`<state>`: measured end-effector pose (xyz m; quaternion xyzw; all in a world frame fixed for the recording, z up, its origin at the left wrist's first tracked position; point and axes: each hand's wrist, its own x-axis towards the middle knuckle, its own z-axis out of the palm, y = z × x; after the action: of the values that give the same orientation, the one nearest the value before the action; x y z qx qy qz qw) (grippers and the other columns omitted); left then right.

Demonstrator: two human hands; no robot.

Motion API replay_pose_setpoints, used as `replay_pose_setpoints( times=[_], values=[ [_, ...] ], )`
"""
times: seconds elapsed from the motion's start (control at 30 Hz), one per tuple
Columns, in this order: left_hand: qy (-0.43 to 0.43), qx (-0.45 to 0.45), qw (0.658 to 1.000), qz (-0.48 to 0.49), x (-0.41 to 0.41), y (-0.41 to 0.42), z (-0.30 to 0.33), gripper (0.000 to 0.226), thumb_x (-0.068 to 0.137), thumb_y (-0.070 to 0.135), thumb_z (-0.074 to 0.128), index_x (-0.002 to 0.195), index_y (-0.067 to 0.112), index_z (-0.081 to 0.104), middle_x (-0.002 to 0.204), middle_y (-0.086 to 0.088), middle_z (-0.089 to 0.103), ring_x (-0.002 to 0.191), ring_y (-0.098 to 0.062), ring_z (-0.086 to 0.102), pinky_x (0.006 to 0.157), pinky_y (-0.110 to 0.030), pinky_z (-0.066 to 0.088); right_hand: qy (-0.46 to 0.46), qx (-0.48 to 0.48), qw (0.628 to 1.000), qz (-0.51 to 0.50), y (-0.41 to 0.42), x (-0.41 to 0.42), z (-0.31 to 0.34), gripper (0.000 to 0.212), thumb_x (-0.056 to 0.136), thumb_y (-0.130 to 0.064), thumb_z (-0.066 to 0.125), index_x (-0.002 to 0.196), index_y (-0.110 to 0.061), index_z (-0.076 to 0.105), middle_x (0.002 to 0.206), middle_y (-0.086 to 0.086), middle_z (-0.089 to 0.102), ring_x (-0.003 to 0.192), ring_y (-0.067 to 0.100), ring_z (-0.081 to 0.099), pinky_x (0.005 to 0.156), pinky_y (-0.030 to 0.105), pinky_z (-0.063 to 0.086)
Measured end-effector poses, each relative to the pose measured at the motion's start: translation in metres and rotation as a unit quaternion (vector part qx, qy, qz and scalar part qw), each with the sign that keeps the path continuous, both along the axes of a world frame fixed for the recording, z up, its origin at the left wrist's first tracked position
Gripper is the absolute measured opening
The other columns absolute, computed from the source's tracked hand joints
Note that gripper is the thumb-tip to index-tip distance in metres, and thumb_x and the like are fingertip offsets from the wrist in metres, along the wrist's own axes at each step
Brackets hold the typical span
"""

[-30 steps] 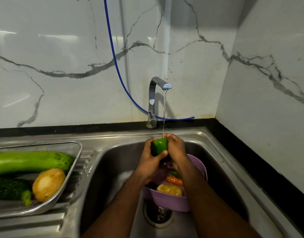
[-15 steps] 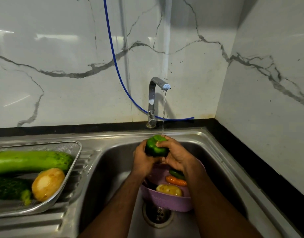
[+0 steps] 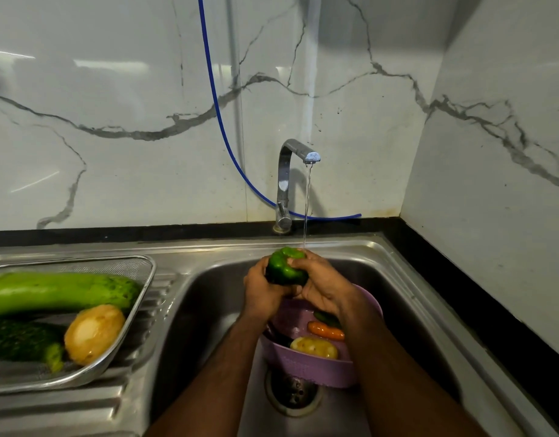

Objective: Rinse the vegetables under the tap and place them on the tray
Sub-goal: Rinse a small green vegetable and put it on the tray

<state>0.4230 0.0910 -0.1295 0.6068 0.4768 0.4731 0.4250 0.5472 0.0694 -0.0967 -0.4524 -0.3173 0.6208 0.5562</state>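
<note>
The green pepper (image 3: 284, 269) sits under the tap (image 3: 295, 171) stream over the sink (image 3: 407, 279), gripped by the left hand (image 3: 262, 290) and the right hand (image 3: 320, 285). Below is a purple bowl (image 3: 309, 365); the tray (image 3: 142, 298) lies left.

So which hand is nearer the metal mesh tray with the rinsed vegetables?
Left. The left hand holds the green bell pepper on the tray's side; the right hand holds it on the far side.

This is a home kitchen: a steel sink (image 3: 398, 279) with a tap (image 3: 287, 171), marble wall tiles (image 3: 114, 89) and vegetables in a tray (image 3: 145, 279).
</note>
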Motion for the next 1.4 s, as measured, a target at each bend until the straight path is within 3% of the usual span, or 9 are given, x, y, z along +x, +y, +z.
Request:
replay_pose_setpoints(
  times=[0.2, 0.4, 0.57, 0.73, 0.83, 0.97, 1.1, 1.3, 1.4],
  values=[
    [0.005, 0.022, 1.0, -0.015, 0.003, -0.002, -0.001, 0.065, 0.06, -0.002, 0.088, 0.112, 0.026, 0.061, 0.107, 0.006, 0.067, 0.103, -0.015, 0.064, 0.091, -0.03, 0.053, -0.1, 0.011, 0.992, -0.073, 0.001, -0.01, -0.004, 0.019, 0.098, -0.024, 0.067, 0.117, -0.022, 0.064, 0.122, 0.012, 0.067, 0.11, 0.03, 0.067, 0.082, 0.047, 0.063],
    [-0.004, 0.04, 0.998, -0.043, 0.013, -0.003, 0.0, 0.082, 0.071, -0.001, 0.083, 0.142, 0.025, 0.049, 0.133, 0.0, 0.06, 0.122, -0.017, 0.057, 0.101, -0.039, 0.053, -0.159, -0.003, 0.966, -0.204, 0.016, -0.017, -0.005, 0.032, 0.107, -0.041, 0.046, 0.133, -0.024, 0.057, 0.129, 0.007, 0.059, 0.116, 0.025, 0.059, 0.103, 0.05, 0.053],
    [-0.077, -0.105, 0.986, -0.103, 0.015, -0.01, -0.003, 0.097, 0.057, 0.052, 0.089, 0.14, 0.032, 0.045, 0.13, -0.003, 0.064, 0.114, -0.02, 0.065, 0.097, -0.045, 0.055, -0.057, 0.066, 0.968, -0.237, 0.014, -0.007, 0.001, 0.023, 0.11, -0.027, 0.042, 0.113, -0.024, 0.065, 0.115, 0.009, 0.063, 0.102, 0.022, 0.063, 0.077, 0.037, 0.059],
    [-0.22, -0.272, 0.924, -0.152, 0.019, -0.019, 0.021, 0.055, 0.096, 0.064, 0.039, 0.124, 0.023, 0.063, 0.116, -0.012, 0.071, 0.099, -0.028, 0.071, 0.073, -0.039, 0.059, -0.061, 0.081, 0.975, -0.196, 0.015, -0.009, 0.002, 0.024, 0.109, -0.019, 0.043, 0.111, -0.024, 0.066, 0.107, 0.002, 0.065, 0.095, 0.017, 0.063, 0.074, 0.031, 0.053],
    [-0.239, -0.265, 0.926, -0.126, 0.016, -0.012, 0.018, 0.056, 0.1, 0.06, 0.033, 0.123, 0.02, 0.065, 0.111, -0.012, 0.074, 0.097, -0.027, 0.072, 0.073, -0.037, 0.059, -0.146, 0.057, 0.976, -0.153, 0.015, -0.008, -0.002, 0.028, 0.11, -0.034, 0.041, 0.128, -0.026, 0.061, 0.113, 0.001, 0.062, 0.1, 0.015, 0.062, 0.081, 0.032, 0.052],
    [-0.266, -0.261, 0.918, -0.137, 0.009, -0.011, 0.012, 0.045, 0.103, 0.046, 0.04, 0.131, 0.016, 0.059, 0.121, -0.016, 0.069, 0.1, -0.027, 0.068, 0.076, -0.037, 0.057, -0.208, 0.046, 0.968, -0.135, 0.012, -0.007, -0.007, 0.02, 0.108, -0.038, 0.045, 0.101, -0.035, 0.063, 0.113, 0.003, 0.066, 0.11, 0.023, 0.064, 0.103, 0.045, 0.052],
    [-0.221, -0.186, 0.942, -0.17, 0.014, -0.013, 0.011, 0.039, 0.103, 0.016, 0.044, 0.14, 0.026, 0.047, 0.125, -0.016, 0.062, 0.097, -0.029, 0.066, 0.07, -0.038, 0.055, -0.234, 0.056, 0.96, -0.142, 0.011, -0.002, -0.01, 0.019, 0.106, -0.031, 0.051, 0.115, -0.024, 0.067, 0.116, 0.004, 0.068, 0.114, 0.025, 0.065, 0.097, 0.043, 0.055],
    [-0.262, -0.169, 0.935, -0.171, 0.015, -0.014, 0.01, 0.038, 0.103, 0.023, 0.046, 0.139, 0.034, 0.045, 0.131, -0.014, 0.06, 0.116, -0.036, 0.062, 0.097, -0.054, 0.047, 0.006, 0.04, 0.998, -0.04, 0.0, 0.01, -0.003, 0.049, 0.102, -0.005, 0.053, 0.148, -0.021, 0.049, 0.132, 0.009, 0.061, 0.119, 0.028, 0.061, 0.097, 0.044, 0.056],
    [-0.26, -0.151, 0.941, -0.154, 0.016, -0.013, 0.011, 0.041, 0.101, 0.028, 0.053, 0.14, 0.036, 0.045, 0.132, -0.011, 0.061, 0.116, -0.032, 0.064, 0.097, -0.057, 0.052, -0.021, 0.058, 0.998, -0.012, -0.001, 0.008, 0.0, 0.052, 0.102, -0.002, 0.051, 0.15, -0.023, 0.048, 0.125, 0.001, 0.061, 0.115, 0.022, 0.06, 0.096, 0.04, 0.056]
  ],
)
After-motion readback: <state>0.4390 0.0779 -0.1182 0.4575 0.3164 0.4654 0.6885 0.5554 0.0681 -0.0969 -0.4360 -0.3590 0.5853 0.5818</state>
